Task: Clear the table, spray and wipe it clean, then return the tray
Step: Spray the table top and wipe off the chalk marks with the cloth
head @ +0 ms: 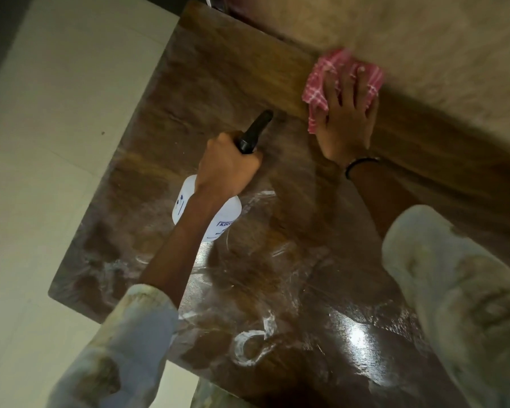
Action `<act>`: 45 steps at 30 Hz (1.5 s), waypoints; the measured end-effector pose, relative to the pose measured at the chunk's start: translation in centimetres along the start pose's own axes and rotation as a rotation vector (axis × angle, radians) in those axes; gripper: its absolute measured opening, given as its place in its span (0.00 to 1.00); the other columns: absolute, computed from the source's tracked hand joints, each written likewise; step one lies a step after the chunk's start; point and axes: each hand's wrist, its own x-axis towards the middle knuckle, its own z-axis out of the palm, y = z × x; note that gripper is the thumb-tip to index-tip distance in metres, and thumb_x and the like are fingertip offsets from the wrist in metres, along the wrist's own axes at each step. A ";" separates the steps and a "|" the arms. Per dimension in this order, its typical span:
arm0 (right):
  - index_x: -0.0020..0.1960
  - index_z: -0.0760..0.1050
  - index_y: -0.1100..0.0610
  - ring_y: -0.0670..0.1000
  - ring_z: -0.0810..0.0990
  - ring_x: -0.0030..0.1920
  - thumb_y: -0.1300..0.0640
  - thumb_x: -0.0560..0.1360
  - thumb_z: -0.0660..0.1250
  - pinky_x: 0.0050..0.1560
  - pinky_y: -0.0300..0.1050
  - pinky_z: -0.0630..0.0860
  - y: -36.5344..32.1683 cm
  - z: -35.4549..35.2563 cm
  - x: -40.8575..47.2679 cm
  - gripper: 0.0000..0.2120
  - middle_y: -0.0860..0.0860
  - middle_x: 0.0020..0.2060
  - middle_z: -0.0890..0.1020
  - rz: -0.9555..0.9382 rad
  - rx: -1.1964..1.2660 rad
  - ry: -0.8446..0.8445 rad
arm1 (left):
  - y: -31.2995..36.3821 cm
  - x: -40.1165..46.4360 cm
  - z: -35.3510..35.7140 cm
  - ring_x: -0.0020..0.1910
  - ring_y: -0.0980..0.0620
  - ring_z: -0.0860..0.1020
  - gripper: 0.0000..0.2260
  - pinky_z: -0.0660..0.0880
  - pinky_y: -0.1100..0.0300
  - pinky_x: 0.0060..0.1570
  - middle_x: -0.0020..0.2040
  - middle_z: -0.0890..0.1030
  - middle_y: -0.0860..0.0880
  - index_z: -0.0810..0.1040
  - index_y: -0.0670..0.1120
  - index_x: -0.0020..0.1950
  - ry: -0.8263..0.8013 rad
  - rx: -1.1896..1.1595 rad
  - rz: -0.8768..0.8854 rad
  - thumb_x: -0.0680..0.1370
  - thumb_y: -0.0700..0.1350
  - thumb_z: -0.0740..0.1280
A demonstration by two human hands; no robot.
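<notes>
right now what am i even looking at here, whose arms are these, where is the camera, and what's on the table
There is no machine here: these are a person's two bare arms, filmed by one wide-angle camera worn on their head, looking forward and down. That is why the arms enter from the bottom of the picture.

The left hand grips a white spray bottle by its black trigger head, nozzle pointing away over the table. The right hand lies flat with spread fingers, pressing a pink checked cloth onto the far part of the brown wooden table.

The tabletop shows wet shine and whitish smears nearer the camera. I see no tray in this view. Pale floor tiles lie to the left.
</notes>
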 end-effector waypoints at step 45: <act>0.78 0.55 0.48 0.57 0.50 0.78 0.50 0.78 0.55 0.74 0.64 0.53 6.6 3.3 -24.0 0.29 0.50 0.78 0.56 -0.207 0.002 -0.029 | -8.3 -20.1 6.8 0.29 0.47 0.74 0.06 0.69 0.59 0.34 0.29 0.75 0.50 0.79 0.44 0.46 -0.114 0.127 -0.179 0.71 0.43 0.69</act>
